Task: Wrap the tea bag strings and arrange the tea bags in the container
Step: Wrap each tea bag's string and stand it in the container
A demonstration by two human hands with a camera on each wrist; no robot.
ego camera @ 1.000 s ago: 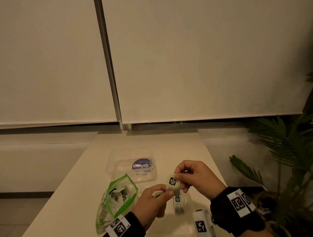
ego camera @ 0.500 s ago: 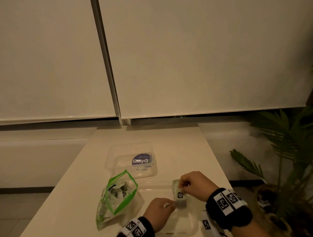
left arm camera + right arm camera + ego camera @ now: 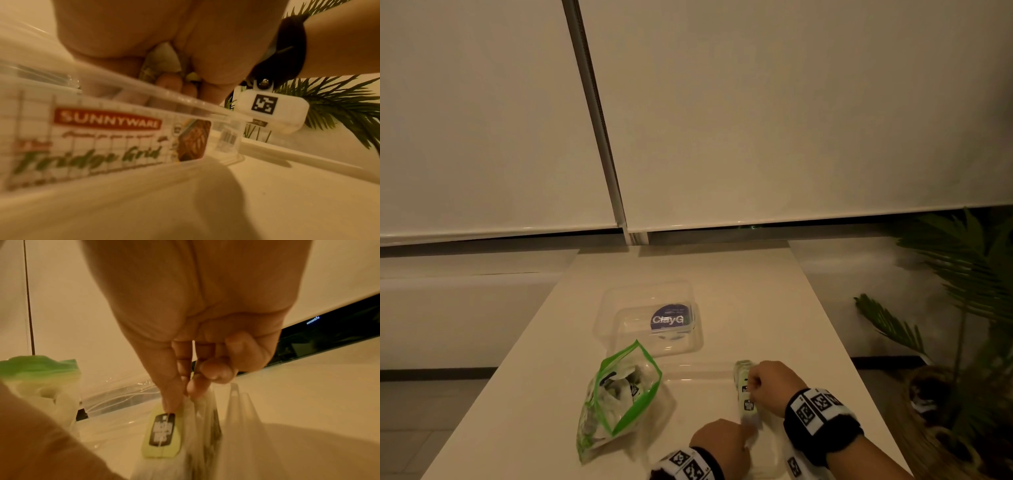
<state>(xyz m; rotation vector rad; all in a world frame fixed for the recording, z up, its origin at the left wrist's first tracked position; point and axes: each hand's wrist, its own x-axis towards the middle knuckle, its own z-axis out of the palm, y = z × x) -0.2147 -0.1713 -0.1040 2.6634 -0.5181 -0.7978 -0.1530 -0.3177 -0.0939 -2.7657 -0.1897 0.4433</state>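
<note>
Head view shows me a short row of wrapped tea bags point(image 3: 745, 394) standing in the clear container point(image 3: 767, 469) at about 5 o'clock on the table point(image 3: 722, 274), while the green-edged zip bag point(image 3: 619, 394) at 7 o'clock holds plenty more, so I judge the job well short of done. My right hand point(image 3: 774, 387) has thumb and fingers point(image 3: 172, 395) pinched narrow on the top of one bag by its yellow-green tag point(image 3: 162, 433). My left hand point(image 3: 719, 442) is curled against the row's near end; whether it grips anything, I cannot tell.
</note>
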